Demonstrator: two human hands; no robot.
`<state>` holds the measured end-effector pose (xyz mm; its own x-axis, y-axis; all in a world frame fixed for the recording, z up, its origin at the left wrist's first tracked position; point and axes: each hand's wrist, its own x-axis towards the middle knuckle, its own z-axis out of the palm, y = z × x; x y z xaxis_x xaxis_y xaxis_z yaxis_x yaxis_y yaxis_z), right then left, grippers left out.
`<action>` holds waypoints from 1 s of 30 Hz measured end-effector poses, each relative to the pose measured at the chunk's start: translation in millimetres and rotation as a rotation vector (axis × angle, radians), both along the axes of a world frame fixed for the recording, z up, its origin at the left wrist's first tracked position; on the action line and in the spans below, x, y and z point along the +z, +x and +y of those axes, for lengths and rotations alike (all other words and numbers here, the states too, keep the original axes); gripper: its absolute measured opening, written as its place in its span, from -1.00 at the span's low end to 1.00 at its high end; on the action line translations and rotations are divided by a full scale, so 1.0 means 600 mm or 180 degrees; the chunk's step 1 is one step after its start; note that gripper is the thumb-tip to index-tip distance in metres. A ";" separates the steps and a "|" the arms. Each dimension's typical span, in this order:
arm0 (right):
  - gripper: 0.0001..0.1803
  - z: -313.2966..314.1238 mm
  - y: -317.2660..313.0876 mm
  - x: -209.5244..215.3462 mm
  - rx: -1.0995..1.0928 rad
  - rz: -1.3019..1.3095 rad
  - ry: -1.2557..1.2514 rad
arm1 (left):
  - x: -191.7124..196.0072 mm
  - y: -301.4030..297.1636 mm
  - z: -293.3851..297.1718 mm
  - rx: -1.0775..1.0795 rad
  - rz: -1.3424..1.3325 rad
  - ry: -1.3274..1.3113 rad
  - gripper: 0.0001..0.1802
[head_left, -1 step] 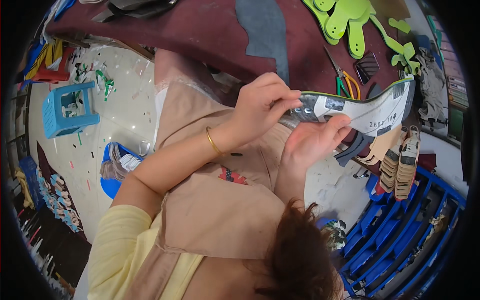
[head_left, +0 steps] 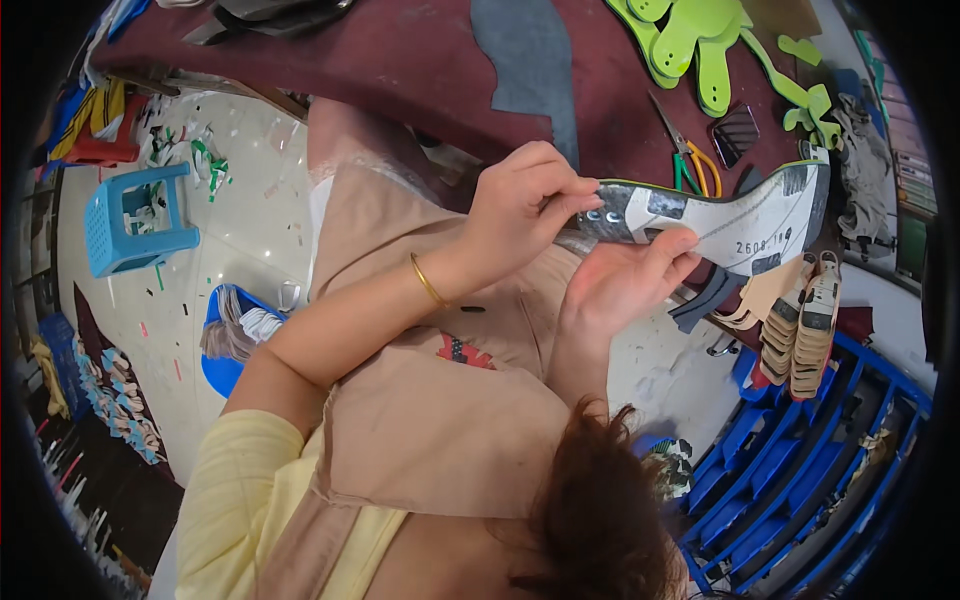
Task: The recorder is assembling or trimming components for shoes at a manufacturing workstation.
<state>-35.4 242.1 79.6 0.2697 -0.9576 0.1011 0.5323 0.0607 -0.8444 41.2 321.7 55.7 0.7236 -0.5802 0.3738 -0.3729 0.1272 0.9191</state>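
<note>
A curved shoe-upper piece [head_left: 725, 217], white with black patches and a thin green edge, stretches between my hands at the table's front edge. Metal eyelets show at its left end, where my left hand [head_left: 532, 205] pinches it between thumb and fingers. From below, my right hand [head_left: 628, 282] grips its middle, the thumb lying on the white face and the other fingers partly hidden. Beyond the piece lie scissors [head_left: 692, 158] with green and orange handles and a dark phone [head_left: 735, 136].
The table [head_left: 400, 80] has a dark red cover. Bright green cut pieces [head_left: 712, 75] are heaped at the far right, with a grey flat piece [head_left: 525, 55] left of them. Stacked shoe parts [head_left: 800, 335] hang near a blue rack [head_left: 800, 480]. A blue stool [head_left: 145, 220] stands left.
The right end of the shoe-upper piece has dipped very slightly. Both hands keep their hold in nearly the same place.
</note>
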 end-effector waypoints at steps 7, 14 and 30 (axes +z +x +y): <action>-0.59 -0.008 0.005 -0.011 0.0180 -0.0011 0.0185 | 0.017 0.007 -0.007 0.0142 0.0503 -0.0247 -0.86; -0.61 -0.009 0.016 -0.016 0.0061 0.0089 0.0117 | 0.005 0.023 -0.001 -0.0080 0.0540 0.0082 -0.88; -0.68 -0.009 -0.002 -0.036 0.0102 0.0256 0.0118 | -0.038 -0.027 0.032 -0.0211 0.0318 0.0150 -0.65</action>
